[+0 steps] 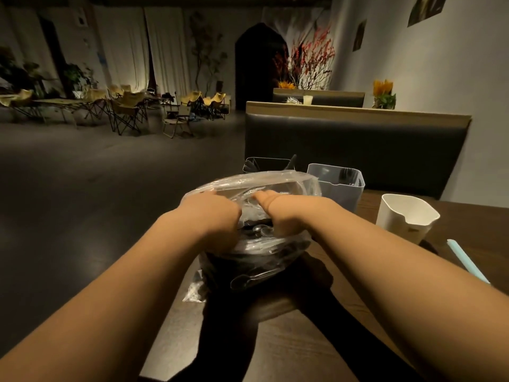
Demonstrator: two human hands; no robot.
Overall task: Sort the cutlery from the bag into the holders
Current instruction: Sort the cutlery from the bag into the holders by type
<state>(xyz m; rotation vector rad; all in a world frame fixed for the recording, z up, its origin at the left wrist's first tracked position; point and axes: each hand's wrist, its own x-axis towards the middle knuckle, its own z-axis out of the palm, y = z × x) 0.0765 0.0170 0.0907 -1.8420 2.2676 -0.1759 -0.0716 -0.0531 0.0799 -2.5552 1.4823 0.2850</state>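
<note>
bag mouth held wide, both hands on the plastic

the bag [256, 260] of black cutlery [256, 228] sits on the table [289, 340], dead centre. the left hand [217, 216] and right hand [281, 213] curl over its mouth, gripping the clear plastic; their fingertips are hidden inside. step in hand, as i read it: opening the bag for picking. the next move calls for one hand to hold the rim while the other lifts a single piece out — they lie tangled. holders beyond: dark holder [264, 164] at 12 o'clock just behind the bag, grey holder [334, 191] at 1, white holder [405, 216] at 2. a pale blue straw [465, 260] lies at 3 — a padded bench [355, 150] stands behind. the raised plastic rim stands between the hands and the dark holder.
</note>
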